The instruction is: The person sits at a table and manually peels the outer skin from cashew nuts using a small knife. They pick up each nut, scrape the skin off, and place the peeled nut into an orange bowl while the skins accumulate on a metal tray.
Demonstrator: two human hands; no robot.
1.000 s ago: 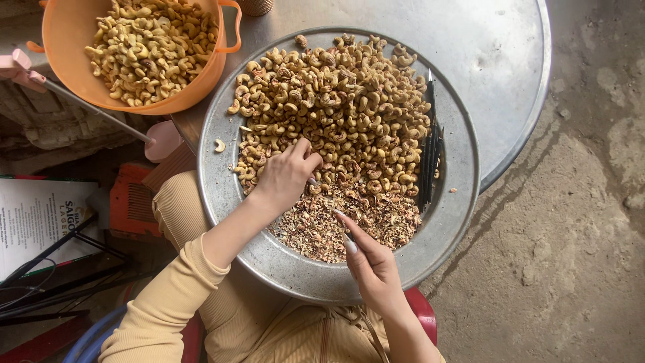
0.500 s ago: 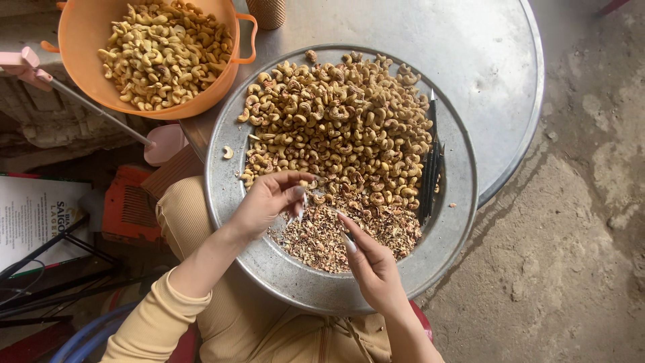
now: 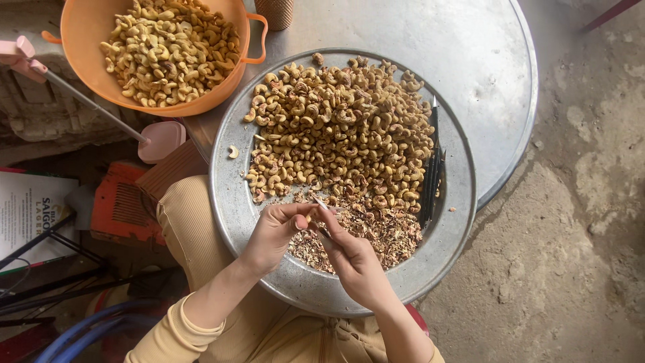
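Observation:
A round metal tray (image 3: 232, 202) rests on my lap, heaped with unpeeled cashew nuts (image 3: 336, 134) and a pile of brown skins (image 3: 386, 235) at its near side. My left hand (image 3: 272, 232) pinches a single cashew nut (image 3: 311, 214) above the skins. My right hand (image 3: 353, 259) meets it from the right, holding a small thin peeling tool (image 3: 322, 204) against the nut. Both hands hover over the tray's near half.
An orange basin (image 3: 87, 40) of peeled cashews stands at the upper left. Several dark thin tools (image 3: 431, 175) lie along the tray's right side. A larger round metal surface (image 3: 470, 74) lies under the tray. A pink-ended stick (image 3: 87, 101), red stool and concrete floor surround me.
My left hand left the nut heap with one cashew and drew back toward me. My right hand rose to meet it, so both hands now join over the skins.

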